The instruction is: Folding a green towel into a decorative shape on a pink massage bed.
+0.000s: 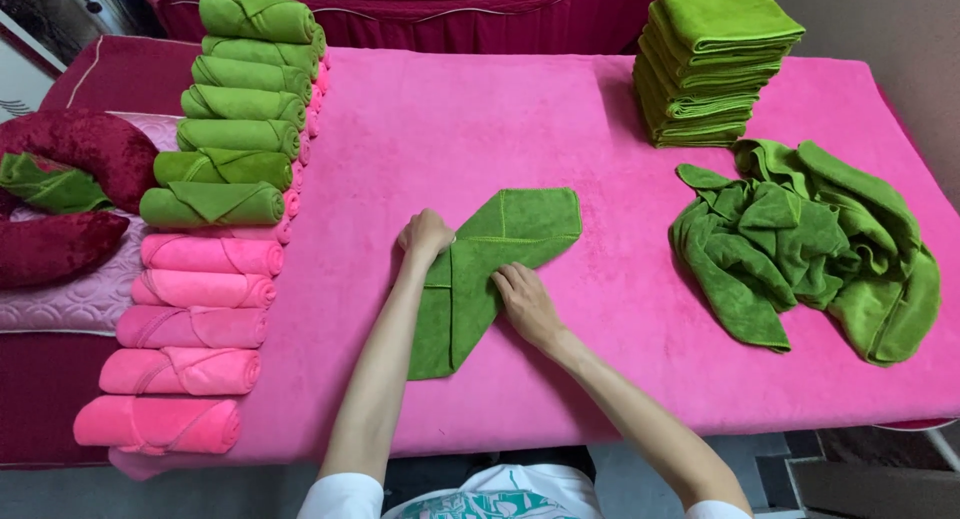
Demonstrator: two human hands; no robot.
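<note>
Right at the middle of the frame, both hands are down on a green towel [497, 264] that lies partly folded into a slanted, pointed shape on the pink-covered desk [470, 119]. The left hand [427, 234] has its grip curled shut on the towel's upper left corner, knuckles up, pinning the cloth. The right hand [525, 299] lies flat with fingers spread and pressed on the fold just right of centre, pinching nothing.

Outward from there, toward the right of the frame, sits a loose heap of crumpled green towels [805, 249], well apart from the hands. Above it, at the upper right, stands a neat stack of flat-folded green towels [710, 64]. Along the left edge runs a column of rolled towels: green rolls [240, 109] in the upper part, pink rolls [190, 329] below them. Further left are dark red cushions [85, 144].

As I judge it, the weak point is the fold itself: the plush cover beneath looks grippy, so if the flat hand slides, the lower layer could drag and the edges go askew. Were the curled hand to let go too soon, the corner might spring open. The lowest pink roll lies near the desk's front left corner, and a nudge could tip it off.
</note>
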